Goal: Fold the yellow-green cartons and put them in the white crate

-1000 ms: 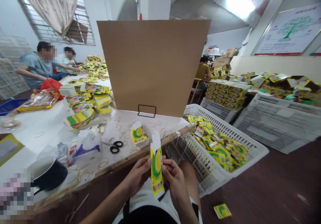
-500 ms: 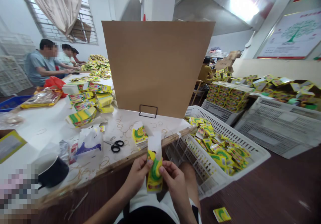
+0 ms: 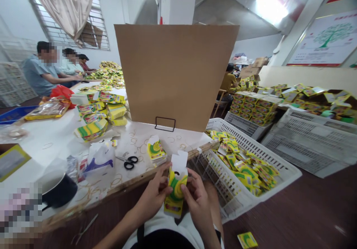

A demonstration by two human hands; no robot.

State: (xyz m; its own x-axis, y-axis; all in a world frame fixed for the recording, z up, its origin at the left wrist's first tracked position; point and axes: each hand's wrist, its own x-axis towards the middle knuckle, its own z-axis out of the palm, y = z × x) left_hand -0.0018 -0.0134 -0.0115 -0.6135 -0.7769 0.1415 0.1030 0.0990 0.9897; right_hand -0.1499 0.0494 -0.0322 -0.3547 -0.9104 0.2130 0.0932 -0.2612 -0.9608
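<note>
Between my two hands, above my lap, is a small yellow and green cardboard box (image 3: 175,195) with its white end flap standing up and its top end opened. My left hand (image 3: 156,189) grips the box's left side, thumb on the front. On the other side my right hand (image 3: 195,193) pinches the right edge, thumb on the front panel. Just beyond, a small stack of flat yellow and green boxes (image 3: 156,150) lies at the table's edge. Black-handled scissors (image 3: 130,162) rest to the left of that stack.
A brown cardboard panel (image 3: 178,77) stands upright on the white table (image 3: 139,137). To the right, a white plastic crate (image 3: 290,174) holds many small boxes. Bundled cartons (image 3: 92,130), a dark mug (image 3: 60,191) and loose rubber bands are at left. One box (image 3: 247,240) lies on the floor. Co-workers sit beyond.
The box has shifted slightly right, and its top end has gone from flattened to opened out. The fingers of both hands have moved up along its sides.
</note>
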